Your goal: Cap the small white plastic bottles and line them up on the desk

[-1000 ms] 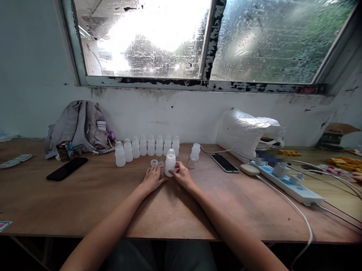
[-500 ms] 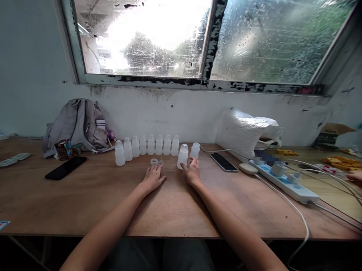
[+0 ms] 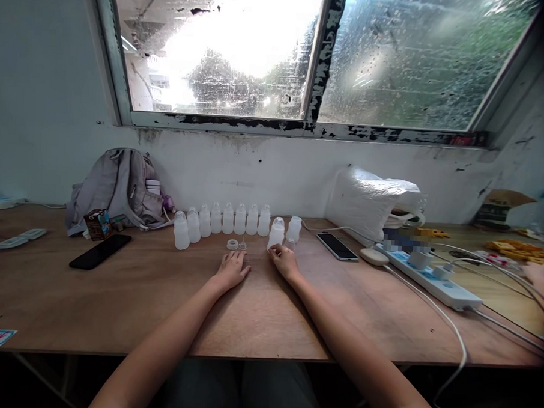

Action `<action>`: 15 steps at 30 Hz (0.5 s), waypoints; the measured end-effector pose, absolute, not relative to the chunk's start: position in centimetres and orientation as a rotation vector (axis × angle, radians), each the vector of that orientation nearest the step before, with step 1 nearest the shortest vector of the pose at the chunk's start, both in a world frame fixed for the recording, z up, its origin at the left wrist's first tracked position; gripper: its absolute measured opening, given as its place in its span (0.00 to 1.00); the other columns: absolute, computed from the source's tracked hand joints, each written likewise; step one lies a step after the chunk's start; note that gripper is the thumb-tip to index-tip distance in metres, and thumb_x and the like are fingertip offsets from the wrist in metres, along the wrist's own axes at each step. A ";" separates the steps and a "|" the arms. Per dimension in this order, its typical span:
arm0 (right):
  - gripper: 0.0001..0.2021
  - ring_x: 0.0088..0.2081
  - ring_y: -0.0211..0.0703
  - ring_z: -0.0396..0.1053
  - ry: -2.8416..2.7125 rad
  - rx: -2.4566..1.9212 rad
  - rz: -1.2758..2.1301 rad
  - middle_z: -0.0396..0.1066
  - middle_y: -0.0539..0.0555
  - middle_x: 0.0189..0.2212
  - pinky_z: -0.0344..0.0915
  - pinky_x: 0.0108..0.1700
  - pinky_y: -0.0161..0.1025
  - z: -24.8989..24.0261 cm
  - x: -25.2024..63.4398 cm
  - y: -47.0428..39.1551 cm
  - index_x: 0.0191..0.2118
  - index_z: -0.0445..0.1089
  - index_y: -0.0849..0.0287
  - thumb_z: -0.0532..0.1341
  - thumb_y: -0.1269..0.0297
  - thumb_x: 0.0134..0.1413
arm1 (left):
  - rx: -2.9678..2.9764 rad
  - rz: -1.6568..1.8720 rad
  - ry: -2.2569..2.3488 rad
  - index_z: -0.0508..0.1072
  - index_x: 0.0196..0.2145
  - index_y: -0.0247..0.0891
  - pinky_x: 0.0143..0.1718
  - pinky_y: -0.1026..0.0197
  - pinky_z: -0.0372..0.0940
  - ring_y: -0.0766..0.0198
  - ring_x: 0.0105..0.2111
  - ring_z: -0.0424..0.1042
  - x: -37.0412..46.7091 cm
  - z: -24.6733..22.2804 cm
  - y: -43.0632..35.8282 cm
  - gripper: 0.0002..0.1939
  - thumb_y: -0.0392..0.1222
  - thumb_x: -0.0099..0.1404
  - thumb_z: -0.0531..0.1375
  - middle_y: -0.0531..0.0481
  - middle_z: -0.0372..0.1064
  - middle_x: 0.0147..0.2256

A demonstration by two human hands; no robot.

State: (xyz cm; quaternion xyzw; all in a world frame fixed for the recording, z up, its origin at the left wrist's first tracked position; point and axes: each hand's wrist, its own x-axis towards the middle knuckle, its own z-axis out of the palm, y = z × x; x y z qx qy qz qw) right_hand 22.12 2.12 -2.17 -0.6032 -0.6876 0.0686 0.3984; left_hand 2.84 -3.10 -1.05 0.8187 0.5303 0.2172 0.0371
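Observation:
My right hand (image 3: 284,261) lies on the wooden table (image 3: 114,299), its fingertips at the foot of a white plastic bottle (image 3: 276,232) that stands upright on its own. Another white bottle (image 3: 293,228) stands just to the right of it. To the left runs a row of several more white bottles (image 3: 221,220) near the wall. My left hand (image 3: 233,271) rests flat on the table with fingers apart and holds nothing. Just beyond its fingertips lie a small white ring cap (image 3: 232,244) and a tiny clear piece (image 3: 242,245).
A grey backpack (image 3: 119,188), a small carton (image 3: 95,223) and a black phone (image 3: 100,251) are at the left. At the right are a second phone (image 3: 337,246), a white bag (image 3: 371,199) and a power strip (image 3: 431,274) with cables. Another person's hand (image 3: 542,276) shows at the right edge.
My right hand carried the bottle from the table's middle back and to the right, set it down beside the row, then drew back a little. My left hand stayed put.

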 end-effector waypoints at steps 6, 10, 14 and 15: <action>0.11 0.27 0.38 0.65 -1.715 -1.525 0.182 0.69 0.53 0.26 0.60 0.31 0.33 -2.3 22.4 2.6 0.34 0.70 0.58 0.53 0.63 0.47 | 2.507 0.646 1.629 0.58 0.49 0.36 0.49 0.53 0.49 0.54 0.50 0.55 2.9 -1.1 -3.1 0.21 0.47 0.60 0.48 0.42 0.60 0.47; 0.11 0.28 0.38 0.65 -1.673 -1.546 0.135 0.68 0.54 0.29 0.60 0.34 0.34 -2.3 22.5 2.9 0.34 0.70 0.59 0.52 0.64 0.48 | 2.514 0.659 1.624 0.59 0.49 0.36 0.49 0.53 0.50 0.54 0.49 0.56 2.8 -1.2 -3.0 0.21 0.47 0.60 0.48 0.43 0.61 0.47; 0.11 0.30 0.39 0.65 -1.656 -1.571 0.104 0.67 0.55 0.31 0.59 0.35 0.34 -2.6 22.7 3.5 0.34 0.69 0.60 0.52 0.65 0.48 | 2.517 0.661 1.619 0.59 0.49 0.36 0.49 0.53 0.50 0.54 0.49 0.56 2.8 -1.3 -2.9 0.21 0.47 0.60 0.48 0.42 0.61 0.46; 0.11 0.30 0.39 0.65 -1.658 -1.578 0.102 0.67 0.55 0.31 0.59 0.35 0.34 -2.7 22.7 3.7 0.35 0.69 0.60 0.52 0.65 0.48 | 2.515 0.658 1.619 0.59 0.49 0.36 0.49 0.53 0.50 0.54 0.49 0.56 2.9 -1.3 -2.9 0.21 0.47 0.60 0.48 0.42 0.61 0.46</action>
